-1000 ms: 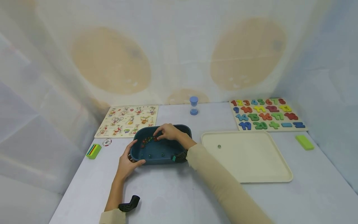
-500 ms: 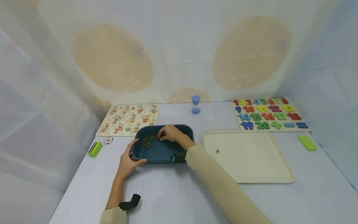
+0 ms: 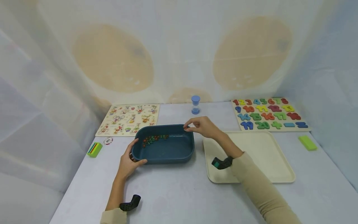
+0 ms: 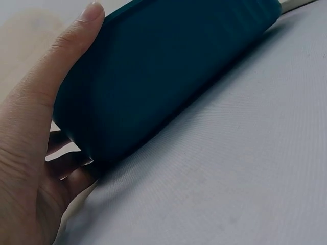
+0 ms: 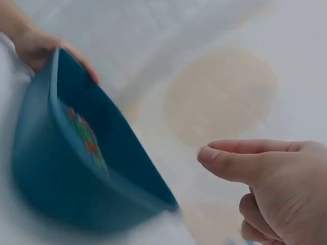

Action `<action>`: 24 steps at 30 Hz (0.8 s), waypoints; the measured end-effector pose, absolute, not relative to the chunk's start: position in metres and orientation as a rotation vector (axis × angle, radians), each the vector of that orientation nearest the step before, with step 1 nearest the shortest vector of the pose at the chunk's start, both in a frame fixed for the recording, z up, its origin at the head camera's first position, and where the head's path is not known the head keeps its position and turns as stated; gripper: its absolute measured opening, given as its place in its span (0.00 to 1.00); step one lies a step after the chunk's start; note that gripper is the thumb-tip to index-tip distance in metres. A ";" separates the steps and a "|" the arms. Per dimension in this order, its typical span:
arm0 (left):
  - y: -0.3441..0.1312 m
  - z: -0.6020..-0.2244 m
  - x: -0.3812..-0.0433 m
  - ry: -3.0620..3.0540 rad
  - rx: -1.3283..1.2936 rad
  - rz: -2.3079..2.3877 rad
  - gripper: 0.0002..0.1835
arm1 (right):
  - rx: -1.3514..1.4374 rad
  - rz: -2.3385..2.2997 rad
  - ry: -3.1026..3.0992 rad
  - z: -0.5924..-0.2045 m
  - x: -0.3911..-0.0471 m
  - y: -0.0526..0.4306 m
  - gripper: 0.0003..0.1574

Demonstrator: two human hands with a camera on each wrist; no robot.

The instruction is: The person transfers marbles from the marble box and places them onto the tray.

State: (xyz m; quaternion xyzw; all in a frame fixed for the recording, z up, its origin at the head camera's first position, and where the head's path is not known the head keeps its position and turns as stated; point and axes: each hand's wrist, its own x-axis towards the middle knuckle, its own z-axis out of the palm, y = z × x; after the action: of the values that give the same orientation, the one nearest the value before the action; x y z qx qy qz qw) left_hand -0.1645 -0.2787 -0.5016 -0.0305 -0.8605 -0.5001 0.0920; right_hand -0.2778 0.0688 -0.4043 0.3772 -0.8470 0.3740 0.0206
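A dark blue basin [image 3: 167,151] stands in the middle of the table. My left hand [image 3: 128,161] grips its left end, thumb against the near wall and fingers around the corner; the left wrist view shows the same thumb [image 4: 66,51] along the wall. Small red and green glass marbles [image 3: 155,138] lie in a band along the basin's far left side. My right hand [image 3: 203,126] hovers by the right far rim, thumb and index fingertip pinched together with a trace of red between them, apparently a marble. In the right wrist view those fingers [image 5: 225,163] hide most of it.
A cream tray [image 3: 260,155] lies right of the basin, partly under my right arm. Behind are a picture puzzle board [image 3: 128,119], an hourglass [image 3: 195,105] and a number puzzle board [image 3: 268,115]. Green blocks [image 3: 95,149] and a poker chip [image 3: 107,141] lie left.
My right hand has come up out of the basin and moved right to its rim. The marbles have shifted from scattered spots into a band at the far left. The left hand keeps its grip.
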 end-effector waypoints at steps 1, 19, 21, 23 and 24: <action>-0.279 -0.501 -0.164 -2.561 -0.089 -1.481 0.48 | 1.111 1.160 -2.640 -0.406 -0.275 0.087 0.10; -0.278 -0.498 -0.163 -2.571 -0.109 -1.460 0.49 | 0.506 0.945 -2.908 -0.487 -0.235 0.257 0.11; -0.277 -0.497 -0.163 -2.572 -0.107 -1.461 0.49 | 0.518 0.965 -2.880 -0.486 -0.236 0.257 0.13; -0.277 -0.497 -0.163 -2.575 -0.105 -1.466 0.49 | 0.531 1.000 -2.851 -0.480 -0.237 0.252 0.15; -0.277 -0.496 -0.163 -2.578 -0.104 -1.467 0.49 | 0.539 1.031 -2.834 -0.475 -0.239 0.248 0.16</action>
State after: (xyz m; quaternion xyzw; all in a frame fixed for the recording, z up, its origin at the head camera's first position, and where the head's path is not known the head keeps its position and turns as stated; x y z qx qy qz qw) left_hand -0.1627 -0.2767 -0.4960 -0.0348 -0.8653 -0.4924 0.0867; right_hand -0.2386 0.2480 -0.4755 0.1757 -0.9244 0.3362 0.0391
